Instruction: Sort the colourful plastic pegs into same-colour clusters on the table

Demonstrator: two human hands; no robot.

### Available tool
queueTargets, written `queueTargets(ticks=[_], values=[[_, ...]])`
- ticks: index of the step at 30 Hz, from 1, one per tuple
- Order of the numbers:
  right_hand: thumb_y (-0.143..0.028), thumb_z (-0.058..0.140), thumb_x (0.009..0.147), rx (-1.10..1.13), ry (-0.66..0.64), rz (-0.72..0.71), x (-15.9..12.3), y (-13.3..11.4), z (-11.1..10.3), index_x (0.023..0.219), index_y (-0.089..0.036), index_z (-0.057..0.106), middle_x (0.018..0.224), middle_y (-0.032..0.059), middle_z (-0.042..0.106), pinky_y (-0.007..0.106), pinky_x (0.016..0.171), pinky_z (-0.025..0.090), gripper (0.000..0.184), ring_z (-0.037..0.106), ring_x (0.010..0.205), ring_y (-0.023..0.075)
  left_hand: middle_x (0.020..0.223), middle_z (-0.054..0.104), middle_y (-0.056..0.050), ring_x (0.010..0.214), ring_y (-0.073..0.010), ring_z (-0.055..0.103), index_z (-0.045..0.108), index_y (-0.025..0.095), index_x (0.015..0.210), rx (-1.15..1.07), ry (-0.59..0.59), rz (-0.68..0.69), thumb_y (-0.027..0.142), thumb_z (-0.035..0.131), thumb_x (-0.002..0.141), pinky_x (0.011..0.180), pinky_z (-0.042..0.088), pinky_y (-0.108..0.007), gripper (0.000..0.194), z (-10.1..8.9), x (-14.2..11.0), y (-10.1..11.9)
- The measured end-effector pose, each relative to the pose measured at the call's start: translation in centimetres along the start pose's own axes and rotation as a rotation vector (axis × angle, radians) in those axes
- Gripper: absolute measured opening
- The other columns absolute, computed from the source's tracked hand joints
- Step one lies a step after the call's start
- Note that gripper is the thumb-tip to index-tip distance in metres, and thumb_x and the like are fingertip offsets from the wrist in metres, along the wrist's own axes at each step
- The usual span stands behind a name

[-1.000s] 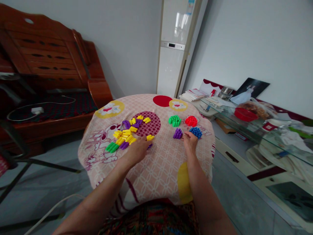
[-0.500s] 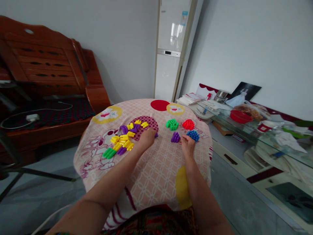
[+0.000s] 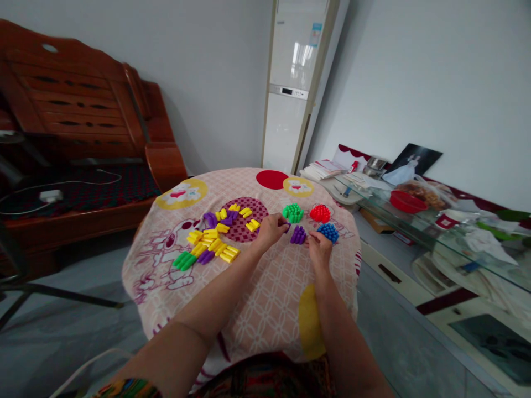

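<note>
My left hand (image 3: pixel 271 229) is over the middle of the round table, fingers closed on a small purple plastic piece (image 3: pixel 287 227) that shows at the fingertips. Just right of it stands a purple stack of pieces (image 3: pixel 297 234). My right hand (image 3: pixel 319 249) is at that stack's right side with thumb and finger pinched; whatever lies between them is too small to make out. Close around are a green cluster (image 3: pixel 292 213), a red cluster (image 3: pixel 320 213) and a blue cluster (image 3: pixel 329 232). Loose yellow pieces (image 3: pixel 212 234), purple ones (image 3: pixel 206 257) and green ones (image 3: pixel 185 261) are spread on the left.
A patterned pink cloth (image 3: pixel 257 298) covers the table. On the right, a glass-topped cabinet (image 3: pixel 435 232) carries papers, a red bowl (image 3: pixel 407 202) and bags. A wooden bench (image 3: pixel 83 110) stands left, and a tall white cabinet-like appliance (image 3: pixel 286 127) at the back.
My left hand has moved right, from the loose pieces to beside the purple stack, with a purple piece in its fingers. My right hand has stayed by the stack.
</note>
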State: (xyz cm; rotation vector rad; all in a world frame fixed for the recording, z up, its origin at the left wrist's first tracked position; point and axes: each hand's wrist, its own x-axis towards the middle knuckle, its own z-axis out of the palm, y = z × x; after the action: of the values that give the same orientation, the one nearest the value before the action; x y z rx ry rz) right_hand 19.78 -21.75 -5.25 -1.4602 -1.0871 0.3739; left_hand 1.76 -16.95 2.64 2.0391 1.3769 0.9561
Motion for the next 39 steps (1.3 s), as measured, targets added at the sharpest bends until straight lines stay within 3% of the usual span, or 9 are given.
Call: queueTargets(ticks=[5, 11, 15, 18, 22, 25, 31, 35, 39], values=[[-0.043, 0.056, 0.075, -0.010, -0.001, -0.020, 0.0, 0.0, -0.1, 0.096, -0.014, 0.075, 0.082, 0.0091, 0.075, 0.035, 0.071, 0.053, 0.041, 0.067, 0.074, 0.0237, 0.078, 0.070, -0.002, 0.072, -0.0124, 0.063, 0.067, 0.013, 0.079, -0.146, 0.045, -0.041, 0.011, 0.067, 0.073, 0.073, 0.050, -0.024, 0.006, 2.8, 0.1, -0.5], [-0.038, 0.055, 0.073, 0.011, -0.003, 0.029, 0.1, -0.1, -0.1, 0.095, -0.012, 0.074, 0.084, 0.0101, 0.074, 0.033, 0.066, 0.054, 0.039, 0.066, 0.070, 0.0223, 0.081, 0.071, -0.002, 0.074, -0.0129, 0.065, 0.068, 0.014, 0.082, -0.168, -0.007, 0.033, 0.014, 0.062, 0.079, 0.074, 0.051, -0.025, 0.006, 3.6, -0.5, -0.9], [-0.040, 0.055, 0.073, 0.025, -0.008, 0.046, 0.0, -0.2, -0.1, 0.097, -0.012, 0.074, 0.083, 0.0101, 0.074, 0.032, 0.065, 0.054, 0.042, 0.067, 0.069, 0.0220, 0.097, 0.073, -0.006, 0.085, -0.0143, 0.067, 0.068, 0.013, 0.099, -0.017, 0.008, 0.041, 0.012, 0.058, 0.082, 0.081, 0.051, -0.024, 0.020, 2.0, -0.6, -1.2], [-0.041, 0.055, 0.074, 0.007, -0.005, 0.033, 0.0, -0.1, -0.1, 0.096, -0.012, 0.075, 0.081, 0.0097, 0.074, 0.033, 0.068, 0.054, 0.042, 0.067, 0.072, 0.0227, 0.108, 0.072, -0.010, 0.095, -0.0200, 0.067, 0.068, 0.016, 0.108, 0.236, 0.034, -0.014, 0.014, 0.058, 0.081, 0.085, 0.052, -0.029, 0.028, -0.1, -0.8, -1.7], [-0.040, 0.055, 0.073, 0.036, -0.017, 0.067, 0.1, 0.1, 0.0, 0.098, -0.011, 0.074, 0.081, 0.0101, 0.074, 0.034, 0.065, 0.055, 0.043, 0.068, 0.069, 0.0227, 0.111, 0.070, -0.015, 0.107, -0.0292, 0.064, 0.071, 0.017, 0.104, 0.539, -0.073, -0.099, 0.016, 0.059, 0.079, 0.087, 0.052, -0.036, 0.027, -2.3, -1.1, -2.4], [-0.039, 0.055, 0.071, 0.053, -0.012, 0.072, 0.1, 0.3, 0.1, 0.097, -0.010, 0.073, 0.079, 0.0100, 0.073, 0.034, 0.063, 0.055, 0.043, 0.068, 0.066, 0.0225, 0.114, 0.069, -0.015, 0.110, -0.0289, 0.063, 0.071, 0.016, 0.104, 0.579, -0.132, -0.098, 0.011, 0.059, 0.077, 0.090, 0.051, -0.036, 0.030, -2.9, -1.2, -2.9], [-0.040, 0.056, 0.070, 0.065, -0.008, 0.084, 0.2, 0.5, 0.1, 0.097, -0.011, 0.073, 0.080, 0.0097, 0.073, 0.034, 0.064, 0.056, 0.043, 0.068, 0.067, 0.0228, 0.105, 0.072, -0.013, 0.102, -0.0270, 0.065, 0.073, 0.015, 0.098, 0.482, -0.094, -0.031, 0.013, 0.060, 0.075, 0.087, 0.051, -0.034, 0.026, -2.8, -0.8, -3.7], [-0.037, 0.055, 0.069, 0.068, 0.001, 0.080, 0.2, 0.1, 0.1, 0.095, -0.010, 0.073, 0.079, 0.0099, 0.073, 0.035, 0.064, 0.057, 0.041, 0.068, 0.066, 0.0228, 0.089, 0.074, -0.006, 0.082, -0.0188, 0.067, 0.072, 0.015, 0.095, 0.181, -0.089, 0.027, 0.015, 0.065, 0.071, 0.079, 0.053, -0.028, 0.025, -1.9, 0.0, -4.1], [-0.036, 0.055, 0.067, 0.103, 0.008, 0.091, -0.1, -0.7, 0.1, 0.093, -0.011, 0.073, 0.080, 0.0099, 0.073, 0.035, 0.063, 0.057, 0.040, 0.068, 0.065, 0.0221, 0.086, 0.074, -0.003, 0.073, -0.0143, 0.067, 0.071, 0.015, 0.097, -0.113, -0.084, -0.004, 0.014, 0.065, 0.069, 0.071, 0.054, -0.025, 0.029, -0.3, 0.9, -4.1]])
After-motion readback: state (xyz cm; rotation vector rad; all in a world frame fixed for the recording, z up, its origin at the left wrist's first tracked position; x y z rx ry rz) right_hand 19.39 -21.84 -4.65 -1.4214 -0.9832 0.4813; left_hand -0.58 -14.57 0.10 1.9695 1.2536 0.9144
